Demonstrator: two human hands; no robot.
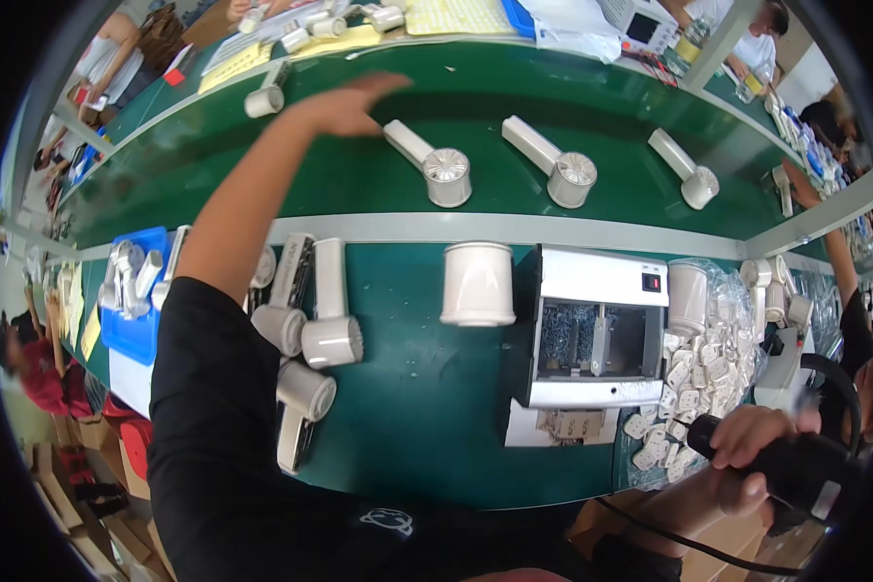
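Note:
My left hand (pixel 351 105) reaches over the far green belt, fingers stretched out and smeared by motion. Just below its fingers lies the handle of a white handheld fan (pixel 446 175) with a round ribbed head. My right hand (pixel 750 438), at the lower right, is wrapped around a black corded electric screwdriver (pixel 803 477) whose thin bit points left. Beside the bit, small white plastic parts (pixel 698 378) are heaped on clear plastic. A white and black screw feeder (pixel 597 393) with loose screws inside stands left of the heap.
More white fans lie on the belt (pixel 650 92), and several fan bodies (pixel 332 339) sit by my left arm. A white cylinder (pixel 478 283) stands mid-table. At left is a blue tray (pixel 136 335) of white parts. A metal rail (pixel 398 229) separates table and belt. Other people work around.

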